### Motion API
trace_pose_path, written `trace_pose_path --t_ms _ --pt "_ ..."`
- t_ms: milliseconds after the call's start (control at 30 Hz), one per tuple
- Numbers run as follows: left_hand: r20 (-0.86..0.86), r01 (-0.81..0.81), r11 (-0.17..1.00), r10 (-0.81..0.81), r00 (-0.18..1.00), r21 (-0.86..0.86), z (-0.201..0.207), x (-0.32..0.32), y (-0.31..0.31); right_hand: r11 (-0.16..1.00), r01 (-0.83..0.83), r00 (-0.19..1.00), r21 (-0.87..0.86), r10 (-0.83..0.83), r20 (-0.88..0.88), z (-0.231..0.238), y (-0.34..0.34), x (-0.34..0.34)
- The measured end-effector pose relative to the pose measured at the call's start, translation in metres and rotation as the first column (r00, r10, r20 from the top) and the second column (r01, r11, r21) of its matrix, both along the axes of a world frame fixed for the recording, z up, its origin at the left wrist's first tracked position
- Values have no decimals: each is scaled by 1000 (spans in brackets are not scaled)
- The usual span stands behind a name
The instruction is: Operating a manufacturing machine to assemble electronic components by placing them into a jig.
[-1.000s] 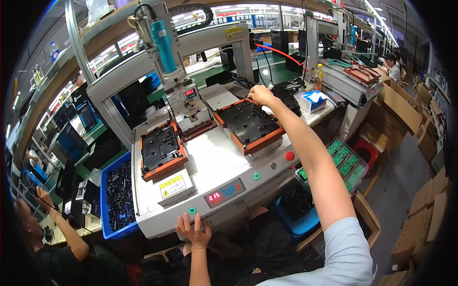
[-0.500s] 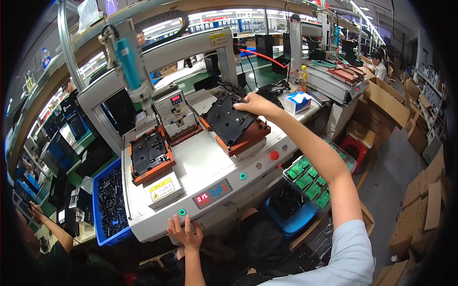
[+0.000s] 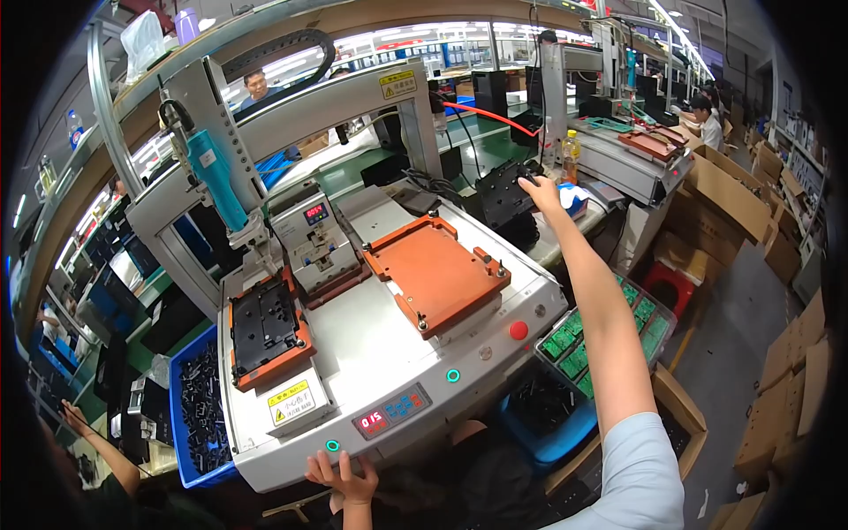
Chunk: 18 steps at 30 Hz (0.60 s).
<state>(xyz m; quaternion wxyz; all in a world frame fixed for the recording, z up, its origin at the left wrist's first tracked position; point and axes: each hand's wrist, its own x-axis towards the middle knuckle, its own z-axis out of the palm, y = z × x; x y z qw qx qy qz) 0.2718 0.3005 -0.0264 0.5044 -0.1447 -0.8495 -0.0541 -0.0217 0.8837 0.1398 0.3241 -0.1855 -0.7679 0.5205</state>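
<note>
1. Black panel (image 3: 506, 196) is in the right hand (image 3: 541, 193), off to the right of the white machine (image 3: 353, 349), tilted above dark parts (image 3: 521, 231) on the worktop (image 3: 552, 253); whether it touches them I cannot tell.
2. That right hand is closed narrowly on the panel's right-hand edge, thumb and fingers gripping it, the arm reaching well out.
3. Around the panel, room is tight to the right: a tissue box (image 3: 576, 203) sits just beside the wrist, partly hidden, and a bottle of yellow drink (image 3: 571, 157) stands near, behind the hand.
4. Left of it is the right fixture (image 3: 442, 269), its orange bed exposed within raised edges and corner posts. White deck runs as a broad gap between this and the left fixture (image 3: 305, 343), which carries a second black panel (image 3: 263, 325).
5. Along the machine's front edge, the left hand (image 3: 344, 480) has its fingers spread wide, just below a green-lit button (image 3: 333, 445); contact is unclear.
6. Half a second ago the held panel was tilted over the right fixture; now it has passed beyond the machine's right edge, uncovering that bed. The teal screwdriver (image 3: 216, 181), blurred then, is sharp now, its lower end above the left fixture. The left hand has stayed by the same button.
</note>
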Motion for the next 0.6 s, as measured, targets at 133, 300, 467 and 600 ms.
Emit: trace_pose_path --t_ms 133,300,467,600 --pt "-14 54 999 -54 998 -5 4 -1 2 981 -169 985 100 166 34 -31 40 -27" --pt "-32 78 997 -79 996 -27 11 -6 2 876 116 984 467 -166 66 -29 26 1" --pt "-107 62 998 -62 992 -8 24 -16 17 877 319 918 360 -191 -348 -24 -9 182" --pt "-142 133 991 -129 981 19 33 -19 22 783 533 828 322 -402 -392 -98 -20 358"
